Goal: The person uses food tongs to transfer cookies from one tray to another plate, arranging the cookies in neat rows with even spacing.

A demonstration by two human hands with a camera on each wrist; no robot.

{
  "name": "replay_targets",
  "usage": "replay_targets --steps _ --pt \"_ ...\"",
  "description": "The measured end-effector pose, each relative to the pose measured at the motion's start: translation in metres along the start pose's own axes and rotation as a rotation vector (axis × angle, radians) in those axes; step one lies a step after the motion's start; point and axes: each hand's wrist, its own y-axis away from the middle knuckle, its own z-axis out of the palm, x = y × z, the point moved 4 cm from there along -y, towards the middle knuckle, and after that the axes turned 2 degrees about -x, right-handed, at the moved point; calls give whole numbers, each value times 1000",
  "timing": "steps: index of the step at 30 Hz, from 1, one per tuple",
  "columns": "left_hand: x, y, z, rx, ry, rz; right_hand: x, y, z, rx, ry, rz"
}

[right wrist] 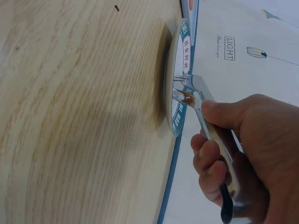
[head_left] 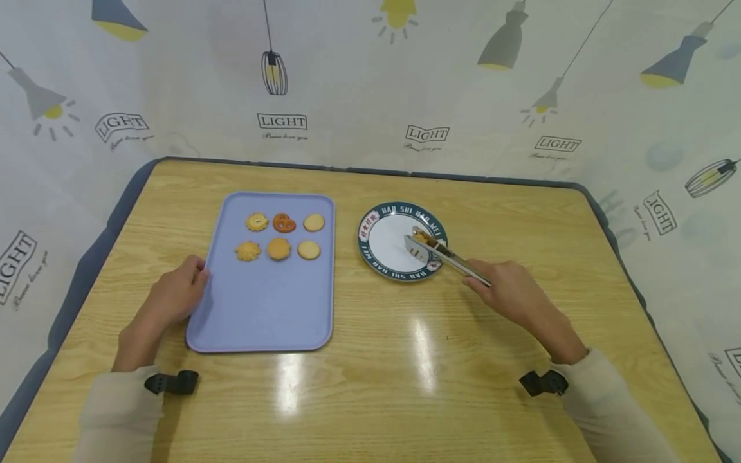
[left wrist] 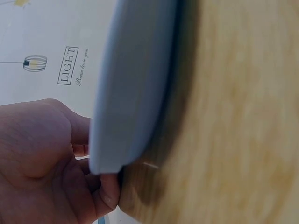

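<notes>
The left hand grips the left rim of a lavender tray; in the left wrist view, fingers curl under the tray's edge. Several cookies lie in two rows on its far half, among them a pretzel and a flower-shaped cookie. The right hand holds metal tongs, thumb on one arm and fingers around the other. Their tips reach over a green-rimmed white plate, around a small brown snack. The tongs partly hide it, so its exact kind is unclear.
Tray and plate stand side by side on a light wooden table. A pale curtain printed with lamps surrounds the table's far and side edges. Each wrist wears a black strap, such as the right strap.
</notes>
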Motion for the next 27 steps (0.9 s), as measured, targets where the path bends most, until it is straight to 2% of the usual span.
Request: replay_targets --steps 6,14,20,27 --pt "0 1 1 4 5 3 -1 -2 2 11 -48 -20" --pt "-1 0 1 15 -1 10 -8 -8 2 11 -93 -5" --pt "-1 -1 2 19 -4 18 -27 -22 1 -10 -182 -15" --pt "-1 -1 2 7 -1 -2 -61 -42 4 0 -246 -132"
